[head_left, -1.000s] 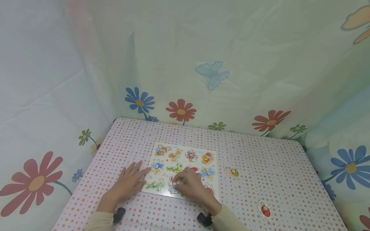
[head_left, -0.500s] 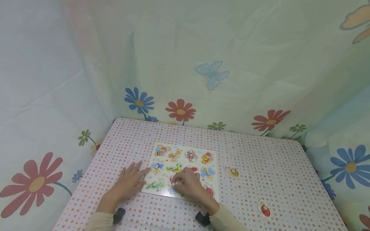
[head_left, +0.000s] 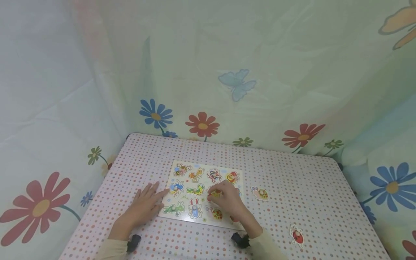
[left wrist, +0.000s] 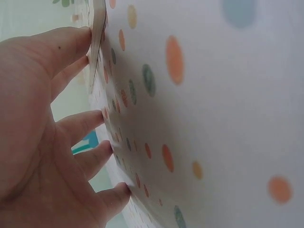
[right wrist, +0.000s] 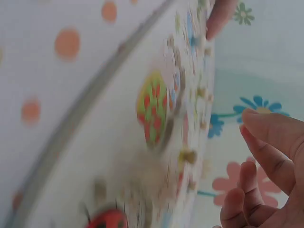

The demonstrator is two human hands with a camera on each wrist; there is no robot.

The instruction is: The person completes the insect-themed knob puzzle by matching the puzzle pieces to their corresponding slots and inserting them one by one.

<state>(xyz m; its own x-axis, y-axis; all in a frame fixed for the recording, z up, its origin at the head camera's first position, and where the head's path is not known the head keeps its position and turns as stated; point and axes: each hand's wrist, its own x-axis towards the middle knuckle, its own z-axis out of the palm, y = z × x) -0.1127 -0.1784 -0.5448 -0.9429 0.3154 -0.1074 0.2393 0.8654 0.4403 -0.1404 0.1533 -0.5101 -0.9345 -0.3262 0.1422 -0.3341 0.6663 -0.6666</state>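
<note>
A peg puzzle board (head_left: 224,224) with several insect pictures lies on the table. My left hand (head_left: 147,203) is spread at its left edge; in the left wrist view the thumb (left wrist: 71,40) touches the board's side and other fingertips rest on the tabletop. My right hand (head_left: 227,198) hovers over the board's right half, thumb and fingers loosely bent with nothing between them in the right wrist view. A blue stag beetle piece (head_left: 194,209) sits in the bottom row. Right of it is a snail picture (head_left: 216,214). My right hand partly hides the pieces beneath it.
On the dotted tabletop (head_left: 276,169), right of the board, lie a loose snail piece (head_left: 260,194) and, nearer, a loose ladybug piece (head_left: 297,235). A flower-printed curtain (head_left: 182,83) stands behind the table and at both sides.
My right hand has let go of the stag beetle piece and moved up and to the right, uncovering the beetle and the snail picture. My left hand has stayed put.
</note>
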